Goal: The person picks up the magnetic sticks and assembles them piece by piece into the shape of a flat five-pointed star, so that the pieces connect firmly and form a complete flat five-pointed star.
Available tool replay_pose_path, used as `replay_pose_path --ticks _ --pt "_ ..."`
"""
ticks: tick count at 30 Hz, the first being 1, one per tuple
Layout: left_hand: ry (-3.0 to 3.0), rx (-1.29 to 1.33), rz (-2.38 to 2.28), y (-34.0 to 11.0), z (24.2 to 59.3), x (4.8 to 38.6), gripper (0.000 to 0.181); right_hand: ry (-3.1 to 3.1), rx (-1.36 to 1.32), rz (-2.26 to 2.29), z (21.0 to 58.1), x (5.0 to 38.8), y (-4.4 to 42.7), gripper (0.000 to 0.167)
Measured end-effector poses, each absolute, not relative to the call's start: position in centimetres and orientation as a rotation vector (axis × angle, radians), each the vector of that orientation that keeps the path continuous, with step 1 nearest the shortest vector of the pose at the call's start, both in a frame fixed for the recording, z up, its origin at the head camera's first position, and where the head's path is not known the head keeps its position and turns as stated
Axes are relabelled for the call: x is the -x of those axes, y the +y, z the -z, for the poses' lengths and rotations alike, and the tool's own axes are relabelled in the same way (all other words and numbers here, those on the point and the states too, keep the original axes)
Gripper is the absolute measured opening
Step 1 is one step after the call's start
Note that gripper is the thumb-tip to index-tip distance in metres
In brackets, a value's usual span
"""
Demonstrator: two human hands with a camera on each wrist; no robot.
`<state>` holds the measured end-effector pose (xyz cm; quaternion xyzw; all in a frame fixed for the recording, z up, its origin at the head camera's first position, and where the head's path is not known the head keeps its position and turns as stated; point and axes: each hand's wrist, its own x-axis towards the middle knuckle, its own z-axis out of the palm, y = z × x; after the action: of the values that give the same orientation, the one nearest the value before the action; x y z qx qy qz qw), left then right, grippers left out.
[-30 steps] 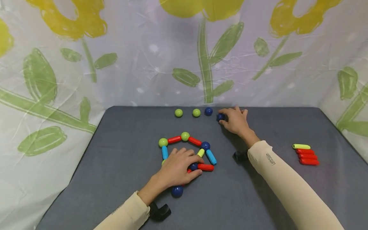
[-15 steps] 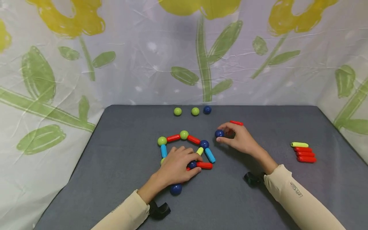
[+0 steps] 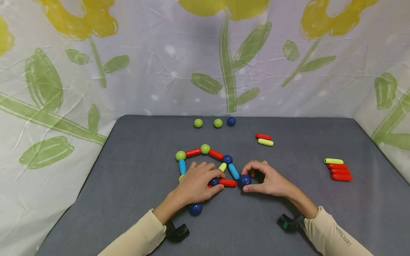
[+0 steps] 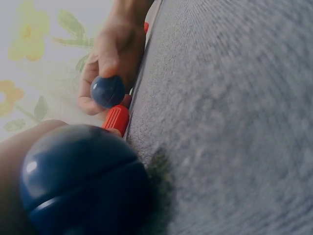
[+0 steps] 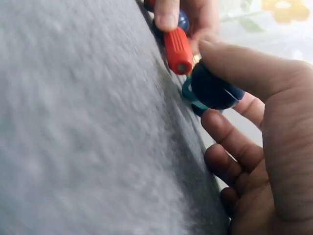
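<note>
My right hand (image 3: 269, 180) pinches a dark blue ball (image 3: 245, 180) between thumb and fingers, beside the free ends of a red rod (image 3: 227, 183) and a light blue rod (image 3: 234, 171). In the right wrist view that ball (image 5: 215, 88) is close to the red rod's metal-tipped end (image 5: 179, 54); whether they touch I cannot tell. My left hand (image 3: 196, 183) lies over a ring of joined balls and rods, thumb and fingers gripping another blue ball (image 3: 213, 182) at the red rod's other end. It hides part of the ring. A larger-looking blue ball (image 3: 195, 209) sits below this hand.
Two green balls (image 3: 217, 123) and a blue ball (image 3: 231, 121) stand along the back edge of the grey table (image 3: 144, 135). A red rod and a yellow rod (image 3: 265, 142) lie at the back right. Further right is a stack of one yellow and several red rods (image 3: 341, 177).
My right hand has picked the blue ball from the back row and brought it toward me to the rod ends, uncovering a red and a yellow rod. The left hand stays in place.
</note>
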<state>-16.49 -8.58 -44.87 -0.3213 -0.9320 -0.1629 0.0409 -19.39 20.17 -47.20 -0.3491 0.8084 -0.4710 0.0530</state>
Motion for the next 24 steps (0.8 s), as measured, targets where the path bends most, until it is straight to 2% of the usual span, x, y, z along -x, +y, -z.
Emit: replay_pose_path --ticks 11,24 --pt "-2.866 0.970 0.529 -8.5 44.9 16.5 0.020 2.568 1.167 1.370 47.8 18.9 19.4 0.042" --pt "-2.858 0.984 0.551 -8.5 44.9 16.6 0.021 2.642 1.144 1.319 47.8 18.5 19.1 0.048"
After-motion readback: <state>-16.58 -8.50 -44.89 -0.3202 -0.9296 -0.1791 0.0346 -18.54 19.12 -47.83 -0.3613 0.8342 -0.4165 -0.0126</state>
